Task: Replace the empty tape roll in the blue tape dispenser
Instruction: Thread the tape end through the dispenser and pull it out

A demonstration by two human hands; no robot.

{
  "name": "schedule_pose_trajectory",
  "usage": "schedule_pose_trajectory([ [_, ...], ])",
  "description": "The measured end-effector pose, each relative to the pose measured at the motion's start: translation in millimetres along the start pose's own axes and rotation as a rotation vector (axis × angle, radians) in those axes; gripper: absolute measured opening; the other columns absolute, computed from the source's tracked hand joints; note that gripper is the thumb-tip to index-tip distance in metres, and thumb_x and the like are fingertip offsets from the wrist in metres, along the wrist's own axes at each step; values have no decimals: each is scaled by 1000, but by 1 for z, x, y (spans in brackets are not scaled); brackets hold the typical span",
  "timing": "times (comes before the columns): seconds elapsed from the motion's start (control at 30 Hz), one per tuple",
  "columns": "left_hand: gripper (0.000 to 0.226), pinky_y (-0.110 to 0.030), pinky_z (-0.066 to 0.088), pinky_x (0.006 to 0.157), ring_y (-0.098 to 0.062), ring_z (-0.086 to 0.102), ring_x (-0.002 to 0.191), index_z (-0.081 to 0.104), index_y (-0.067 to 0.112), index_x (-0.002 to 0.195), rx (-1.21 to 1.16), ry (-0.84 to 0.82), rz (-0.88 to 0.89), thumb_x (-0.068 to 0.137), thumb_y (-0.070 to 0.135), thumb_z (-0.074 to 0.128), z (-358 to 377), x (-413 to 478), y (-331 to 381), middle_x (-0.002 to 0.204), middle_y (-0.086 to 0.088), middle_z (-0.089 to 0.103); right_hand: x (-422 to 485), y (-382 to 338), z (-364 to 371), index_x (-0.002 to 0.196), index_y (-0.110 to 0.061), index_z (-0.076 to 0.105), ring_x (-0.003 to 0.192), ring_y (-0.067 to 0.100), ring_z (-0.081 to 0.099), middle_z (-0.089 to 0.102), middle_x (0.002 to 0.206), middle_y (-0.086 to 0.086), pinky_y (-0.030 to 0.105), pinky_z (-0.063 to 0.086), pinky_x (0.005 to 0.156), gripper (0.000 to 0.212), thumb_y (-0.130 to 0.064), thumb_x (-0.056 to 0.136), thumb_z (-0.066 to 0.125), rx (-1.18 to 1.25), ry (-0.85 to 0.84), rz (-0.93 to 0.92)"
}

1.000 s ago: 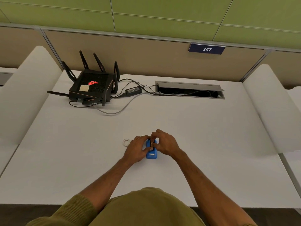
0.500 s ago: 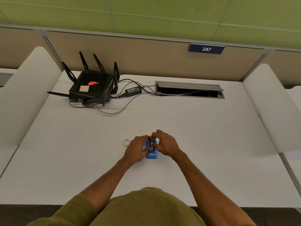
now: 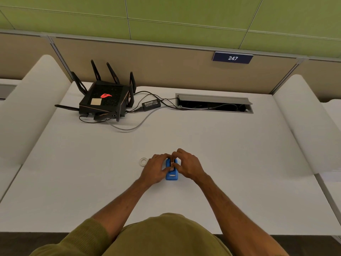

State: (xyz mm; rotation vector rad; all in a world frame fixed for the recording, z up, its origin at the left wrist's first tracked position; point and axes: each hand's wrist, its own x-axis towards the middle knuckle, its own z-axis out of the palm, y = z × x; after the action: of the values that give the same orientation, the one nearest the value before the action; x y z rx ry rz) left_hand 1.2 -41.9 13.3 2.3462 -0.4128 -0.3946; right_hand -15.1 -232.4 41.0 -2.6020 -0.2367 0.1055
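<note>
The blue tape dispenser (image 3: 171, 176) stands on the white desk (image 3: 239, 163), its cutter end toward me. My left hand (image 3: 154, 169) grips its left side, thumb on top. My right hand (image 3: 186, 165) covers its right side and far end, with fingertips pressed into the middle where the roll sits; what is under them is hidden. A small white ring, a tape roll or core (image 3: 143, 161), lies flat on the desk just left of my left hand, apart from it.
A black router (image 3: 105, 101) with antennas sits at the back left, with a power brick (image 3: 151, 104) and cables trailing to an open cable hatch (image 3: 214, 104). White dividers (image 3: 302, 122) flank the desk on both sides.
</note>
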Motion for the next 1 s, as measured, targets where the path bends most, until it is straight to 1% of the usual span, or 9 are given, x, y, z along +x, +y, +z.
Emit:
schedule_pose_trajectory([
  [0.13, 56, -37, 43, 108, -20, 55, 129, 58, 26, 138, 22, -7, 8, 92, 57, 69, -1, 2, 0, 136, 2, 66, -3, -1, 2, 109, -20, 68, 75, 13, 54, 64, 103, -1, 25, 45, 63, 17, -29, 94, 69, -14, 2, -5],
  [0.23, 55, -36, 42, 107, -21, 55, 130, 58, 26, 138, 34, -4, 17, 93, 56, 68, -1, 2, 1, 136, 2, 67, -7, -2, 3, 113, -24, 63, 78, 16, 62, 65, 108, -5, 26, 51, 64, 20, -33, 95, 67, 2, 21, 14],
  [0.3, 56, -37, 42, 108, -22, 55, 131, 58, 24, 139, 40, -3, 11, 94, 55, 68, -1, 2, 2, 137, 0, 66, -9, -1, 5, 118, -26, 64, 77, 17, 63, 63, 108, -5, 28, 52, 63, 21, -33, 98, 63, -3, 23, 3],
  [0.4, 54, -38, 42, 109, -22, 55, 131, 58, 25, 138, 45, -11, 10, 94, 55, 67, -2, 2, 2, 137, 2, 66, -10, -3, 7, 118, -25, 67, 70, 16, 57, 60, 105, -3, 26, 46, 58, 20, -32, 100, 61, -17, 28, -8],
  [0.5, 52, -39, 44, 107, -21, 55, 129, 59, 27, 136, 46, -19, 28, 94, 56, 67, -3, 2, 2, 135, 5, 67, -10, -4, 8, 115, -23, 68, 69, 14, 54, 61, 105, -2, 25, 43, 59, 19, -32, 99, 63, -29, 32, 13],
  [0.57, 51, -39, 45, 106, -20, 56, 128, 59, 28, 136, 44, -17, 36, 94, 56, 67, -3, 2, 1, 133, 6, 68, -11, -3, 8, 115, -23, 64, 71, 16, 57, 62, 109, -4, 26, 48, 61, 19, -34, 99, 64, -26, 26, 29],
  [0.67, 51, -38, 45, 104, -20, 57, 126, 60, 28, 136, 43, -17, 37, 93, 55, 69, -3, 2, 1, 131, 5, 69, -11, -3, 7, 116, -24, 60, 80, 19, 65, 64, 114, -8, 33, 57, 68, 23, -34, 96, 66, -6, 17, 48],
  [0.87, 50, -38, 45, 106, -20, 57, 126, 59, 28, 136, 43, -19, 31, 94, 53, 69, -1, 2, -1, 133, 5, 68, -9, -4, 8, 106, -18, 66, 77, 21, 64, 63, 106, -3, 25, 44, 62, 18, -34, 98, 66, -48, 19, 81],
  [1.0, 51, -39, 45, 105, -22, 58, 125, 58, 26, 136, 42, -14, 29, 94, 51, 70, -1, 2, 1, 133, 4, 68, -10, -4, 5, 108, -20, 63, 79, 21, 65, 65, 109, -5, 27, 48, 63, 19, -32, 95, 68, -40, 17, 81],
])
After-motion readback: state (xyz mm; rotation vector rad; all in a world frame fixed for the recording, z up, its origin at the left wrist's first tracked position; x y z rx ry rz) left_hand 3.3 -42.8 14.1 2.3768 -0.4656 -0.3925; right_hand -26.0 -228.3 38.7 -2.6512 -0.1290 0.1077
